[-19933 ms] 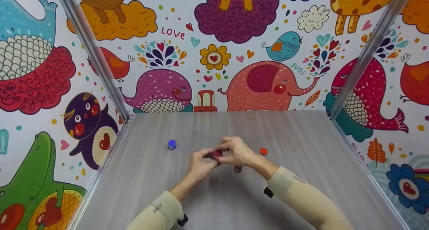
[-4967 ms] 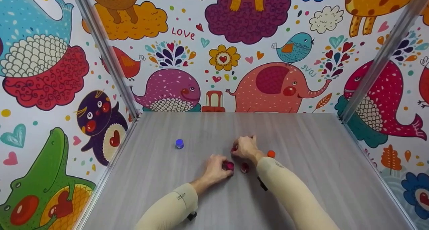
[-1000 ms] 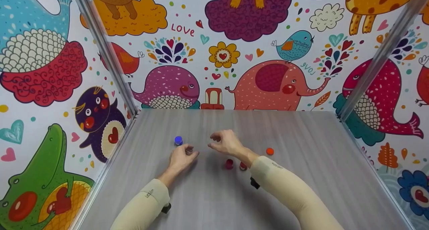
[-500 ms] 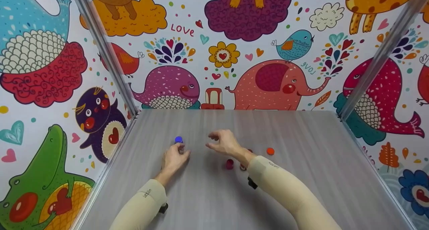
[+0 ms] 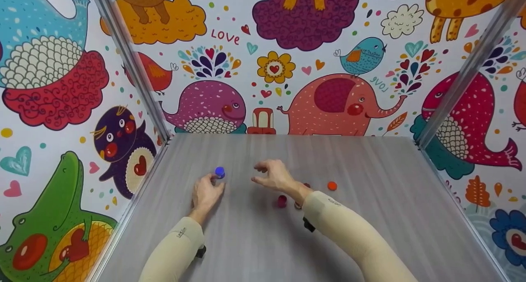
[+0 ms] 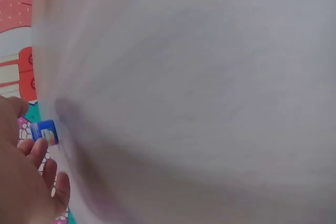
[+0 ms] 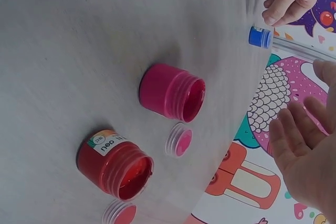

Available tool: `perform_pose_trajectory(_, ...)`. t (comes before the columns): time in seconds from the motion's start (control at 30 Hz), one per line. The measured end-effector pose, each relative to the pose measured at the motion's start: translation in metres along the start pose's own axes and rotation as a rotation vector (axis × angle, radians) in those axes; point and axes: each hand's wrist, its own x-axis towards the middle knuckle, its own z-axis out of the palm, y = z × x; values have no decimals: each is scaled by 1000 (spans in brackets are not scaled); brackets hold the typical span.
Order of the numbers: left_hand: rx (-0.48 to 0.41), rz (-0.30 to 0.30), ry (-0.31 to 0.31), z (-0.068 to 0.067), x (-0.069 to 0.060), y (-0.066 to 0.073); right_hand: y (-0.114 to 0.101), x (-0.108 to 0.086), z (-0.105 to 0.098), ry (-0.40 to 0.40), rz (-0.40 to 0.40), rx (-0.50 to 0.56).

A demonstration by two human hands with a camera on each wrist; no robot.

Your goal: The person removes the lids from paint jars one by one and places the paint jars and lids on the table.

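Observation:
Beside the small blue paint jar (image 5: 220, 172), my left hand (image 5: 206, 195) has its thumb and fingers spread apart. The fingertips are close to the jar's near left side; whether they touch it, I cannot tell. My right hand (image 5: 276, 176) hovers over the middle of the table with fingers loosely bent and nothing in them. Under the right forearm, the right wrist view shows an uncapped magenta paint jar (image 7: 165, 92) and an uncapped red paint jar (image 7: 107, 163). A pink-filled cap (image 7: 179, 140) lies near the magenta jar, and a red cap (image 7: 119, 213) near the red one.
The grey table (image 5: 254, 241) is bounded by patterned walls with metal corner posts (image 5: 137, 76). In the head view, the orange-red cap (image 5: 332, 186) lies to the right of the right wrist. The right forearm partly covers the red jar.
Earlier both hands held the magenta jar; it now stands on the table. The right hand let go of a cap and moved left. Over the last second the left hand shifted left alongside the blue jar.

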Motion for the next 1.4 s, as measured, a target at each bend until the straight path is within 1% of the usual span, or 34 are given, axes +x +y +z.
perform_pose_trajectory(0.07,12,-13,16,0,3,-2,1,1,1,-4,10,1)
perform_pose_trajectory(0.13,26,-25,18,-1,5,-3,1,1,1,-7,22,4)
perform_pose_trajectory(0.3,32,-44,-3,-1,10,-4,1,3,3,-26,36,20)
perform_pose_trajectory(0.37,28,-43,-9,0,12,-4,0,4,4,-33,34,22)
perform_pose_trajectory(0.57,18,-25,6,5,16,-1,-2,8,8,-27,-19,-31)
perform_pose_trajectory(0.6,14,-28,6,6,16,-1,-2,8,9,-30,-24,-37)
perform_pose_trajectory(0.77,1,-65,-17,9,20,2,-3,9,10,-59,7,0)
perform_pose_trajectory(0.83,10,-56,-16,9,23,2,-4,10,10,-58,21,22)
perform_pose_trajectory(0.93,42,-23,-2,8,26,1,-4,10,12,-55,38,38)
perform_pose_trajectory(1.0,57,-2,11,9,27,0,-4,10,15,-52,37,33)
perform_pose_trajectory(1.03,61,-3,15,10,27,-1,-4,10,16,-54,37,26)
perform_pose_trajectory(1.1,64,-17,22,12,26,-3,-4,10,19,-58,34,20)
perform_pose_trajectory(1.27,62,-88,26,18,26,-3,-4,10,21,-65,32,16)
perform_pose_trajectory(1.4,68,-128,35,21,26,-3,-4,9,22,-67,26,19)
